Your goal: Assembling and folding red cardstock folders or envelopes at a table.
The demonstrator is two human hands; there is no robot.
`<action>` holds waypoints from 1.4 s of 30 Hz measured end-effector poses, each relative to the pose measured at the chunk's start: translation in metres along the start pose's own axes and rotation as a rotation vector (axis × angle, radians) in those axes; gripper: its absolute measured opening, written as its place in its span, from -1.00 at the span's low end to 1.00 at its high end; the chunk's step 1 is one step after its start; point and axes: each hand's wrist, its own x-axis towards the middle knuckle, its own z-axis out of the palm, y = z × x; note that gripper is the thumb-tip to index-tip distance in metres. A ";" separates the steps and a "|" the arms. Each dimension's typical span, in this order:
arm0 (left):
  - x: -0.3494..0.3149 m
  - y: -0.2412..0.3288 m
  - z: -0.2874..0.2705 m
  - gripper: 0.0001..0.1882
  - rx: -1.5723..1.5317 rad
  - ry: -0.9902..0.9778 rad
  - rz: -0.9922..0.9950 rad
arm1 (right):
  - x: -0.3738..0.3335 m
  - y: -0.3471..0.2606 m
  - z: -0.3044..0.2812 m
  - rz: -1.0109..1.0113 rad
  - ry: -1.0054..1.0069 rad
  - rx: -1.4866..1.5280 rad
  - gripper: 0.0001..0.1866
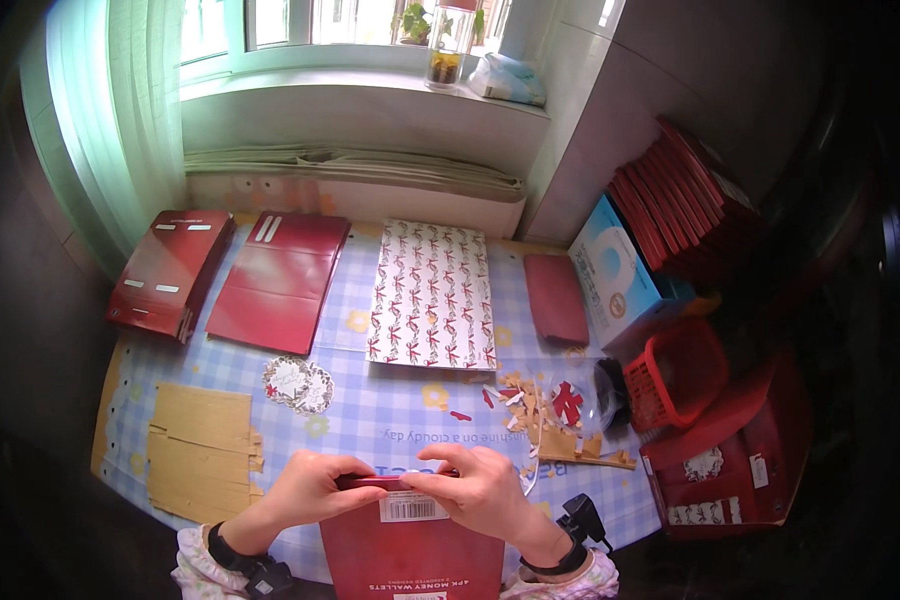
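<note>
Hands meet at the lower middle of the frame: left hand (pixel 315 490) and right hand (pixel 480 490) both pinch the top edge of a red paper bag (pixel 410 555). Pressing evenly along that fold should keep the crease straight.

Flat dark-red paper packet (pixel 410 555), white barcode label near top, lying near table edge.
</note>
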 end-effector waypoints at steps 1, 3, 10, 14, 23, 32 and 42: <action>0.001 0.000 0.000 -0.76 -0.003 0.000 0.001 | -0.001 0.000 0.000 0.006 0.006 -0.010 -0.81; 0.002 0.000 0.002 -0.76 0.008 0.002 0.000 | -0.001 0.000 -0.001 0.033 0.000 0.006 -0.82; 0.001 0.000 0.007 -0.76 0.065 0.079 0.105 | -0.001 -0.004 -0.004 0.137 -0.132 0.064 -0.82; 0.002 0.001 0.009 -0.77 0.105 0.069 0.094 | -0.003 -0.005 -0.002 0.135 -0.162 0.024 -0.83; 0.007 -0.006 0.008 -0.80 0.058 0.081 0.045 | -0.003 0.003 0.005 0.117 -0.258 -0.171 -0.88; 0.021 -0.020 -0.031 -0.86 -0.373 0.223 -0.141 | -0.002 0.046 -0.007 0.433 0.246 0.227 -0.62; 0.005 -0.059 -0.063 -0.86 -0.898 0.403 0.556 | -0.005 0.042 -0.040 0.263 0.066 1.555 -0.04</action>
